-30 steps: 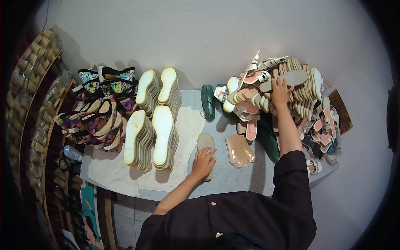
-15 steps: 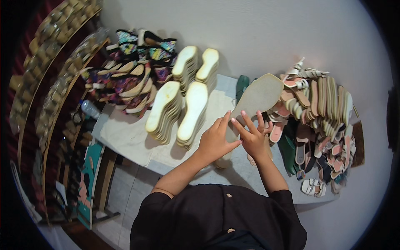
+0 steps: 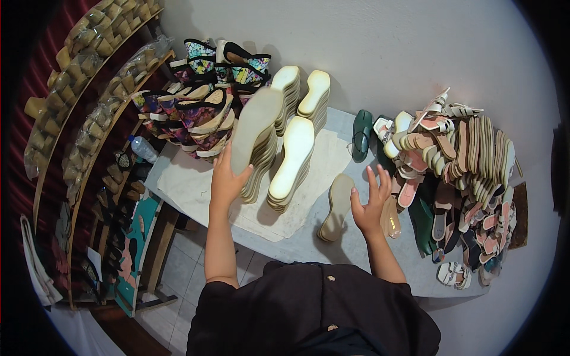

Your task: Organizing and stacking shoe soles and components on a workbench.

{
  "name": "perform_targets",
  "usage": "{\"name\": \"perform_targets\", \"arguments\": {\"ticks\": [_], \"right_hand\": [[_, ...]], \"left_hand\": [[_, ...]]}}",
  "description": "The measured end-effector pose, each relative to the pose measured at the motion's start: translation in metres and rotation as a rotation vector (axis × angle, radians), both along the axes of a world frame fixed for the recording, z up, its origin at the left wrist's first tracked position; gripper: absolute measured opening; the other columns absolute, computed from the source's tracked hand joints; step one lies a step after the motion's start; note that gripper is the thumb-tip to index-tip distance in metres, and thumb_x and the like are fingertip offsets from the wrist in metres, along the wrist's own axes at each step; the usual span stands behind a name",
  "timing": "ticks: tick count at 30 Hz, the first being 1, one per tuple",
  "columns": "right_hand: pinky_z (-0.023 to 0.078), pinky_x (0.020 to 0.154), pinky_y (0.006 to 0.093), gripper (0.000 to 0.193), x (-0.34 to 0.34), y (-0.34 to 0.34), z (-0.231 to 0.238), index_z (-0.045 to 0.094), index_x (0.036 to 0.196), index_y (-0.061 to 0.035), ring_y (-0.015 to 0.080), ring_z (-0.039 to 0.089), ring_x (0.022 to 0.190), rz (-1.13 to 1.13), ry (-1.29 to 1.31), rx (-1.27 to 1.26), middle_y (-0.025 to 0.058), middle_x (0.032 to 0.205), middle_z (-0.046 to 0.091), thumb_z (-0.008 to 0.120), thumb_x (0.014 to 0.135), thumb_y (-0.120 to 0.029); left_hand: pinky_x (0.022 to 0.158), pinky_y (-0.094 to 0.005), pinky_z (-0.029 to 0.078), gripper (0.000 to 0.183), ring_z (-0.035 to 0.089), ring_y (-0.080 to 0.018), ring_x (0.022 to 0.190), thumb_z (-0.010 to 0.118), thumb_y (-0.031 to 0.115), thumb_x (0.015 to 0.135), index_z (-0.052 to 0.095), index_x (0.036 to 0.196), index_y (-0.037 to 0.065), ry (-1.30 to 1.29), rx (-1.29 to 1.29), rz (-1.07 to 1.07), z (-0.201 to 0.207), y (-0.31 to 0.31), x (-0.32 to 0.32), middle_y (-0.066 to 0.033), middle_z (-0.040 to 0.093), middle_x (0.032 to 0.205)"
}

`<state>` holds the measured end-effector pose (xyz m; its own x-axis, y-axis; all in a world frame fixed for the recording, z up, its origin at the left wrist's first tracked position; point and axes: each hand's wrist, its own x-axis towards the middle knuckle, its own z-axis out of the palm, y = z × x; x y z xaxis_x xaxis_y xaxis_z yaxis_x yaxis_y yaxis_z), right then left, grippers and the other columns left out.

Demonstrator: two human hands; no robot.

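Observation:
My left hand grips the edge of a beige shoe sole, thumb on one side and fingers on the other. That sole is over the front left stack of soles, covering most of its top; whether it touches the stack I cannot tell. Beside it stands another front stack of pale soles, with two more stacks behind. My right hand is open, its fingers spread in the air. Just left of it, a low pile of beige soles lies on the table.
Patterned wedge sandals are heaped at the back left. Dark green shoes stand near the wall. Piled sandals and soles crowd the table's right end. Shelves of heels and a water bottle are at left.
The sole, earlier between both hands at centre right, has moved left in my left hand to the front left stack. My right hand has let go and opened, uncovering the low pile of soles.

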<state>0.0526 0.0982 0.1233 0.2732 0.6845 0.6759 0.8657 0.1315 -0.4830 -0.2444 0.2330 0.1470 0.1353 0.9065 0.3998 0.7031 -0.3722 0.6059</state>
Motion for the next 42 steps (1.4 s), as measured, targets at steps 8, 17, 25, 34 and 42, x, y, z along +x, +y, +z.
{"name": "perform_targets", "arguments": {"ticks": [8,17,25,34,42], "right_hand": [[0.028,0.096,0.0412,0.047,0.014,-0.018,-0.079,0.05,0.118,-0.0067,0.0311,0.044,0.11,0.032,0.263,-0.199,0.0139,0.114,0.051,0.058,0.072,-0.009],[0.032,0.091,0.0399,0.038,0.024,-0.021,-0.089,0.055,0.11,-0.0066,0.031,0.047,0.104,-0.032,0.29,-0.227,0.014,0.108,0.054,0.057,0.072,-0.01],[0.029,0.092,0.0413,0.035,0.036,-0.018,-0.09,0.057,0.107,-0.0105,0.0278,0.047,0.106,-0.092,0.272,-0.234,0.0102,0.106,0.054,0.058,0.072,-0.012],[0.022,0.093,0.058,0.037,0.17,0.024,-0.002,0.055,0.107,-0.0152,0.0226,0.042,0.113,-0.574,-0.191,-0.238,0.0044,0.112,0.05,0.057,0.07,-0.018],[0.016,0.097,0.0625,0.048,0.261,0.033,0.011,0.052,0.116,-0.0113,0.0265,0.03,0.126,-1.068,-0.353,-0.411,0.0078,0.127,0.043,0.058,0.07,-0.026]], "left_hand": [[0.104,-0.0529,0.018,0.078,0.038,-0.0308,0.124,0.066,0.033,0.069,0.035,0.134,0.003,0.156,-0.2,0.079,-0.035,0.024,-0.012,-0.0183,0.043,0.131],[0.097,-0.0396,0.033,0.074,0.05,-0.0327,0.112,0.069,0.026,0.065,0.041,0.128,-0.003,0.075,-0.181,-0.009,-0.054,0.037,-0.019,-0.0223,0.051,0.121],[0.093,-0.0394,0.038,0.078,0.048,-0.0352,0.111,0.074,0.023,0.061,0.04,0.127,-0.004,0.047,-0.178,-0.008,-0.048,0.035,-0.018,-0.0246,0.048,0.122],[0.098,-0.0411,0.033,0.078,0.04,-0.0346,0.119,0.073,0.033,0.068,0.038,0.13,0.001,0.017,-0.037,0.062,-0.024,0.019,-0.015,-0.0213,0.041,0.129],[0.096,-0.0392,0.033,0.051,0.044,-0.0311,0.113,0.066,0.016,0.075,0.048,0.12,0.001,-0.215,0.175,0.044,0.02,-0.014,0.008,-0.016,0.048,0.119]]}}
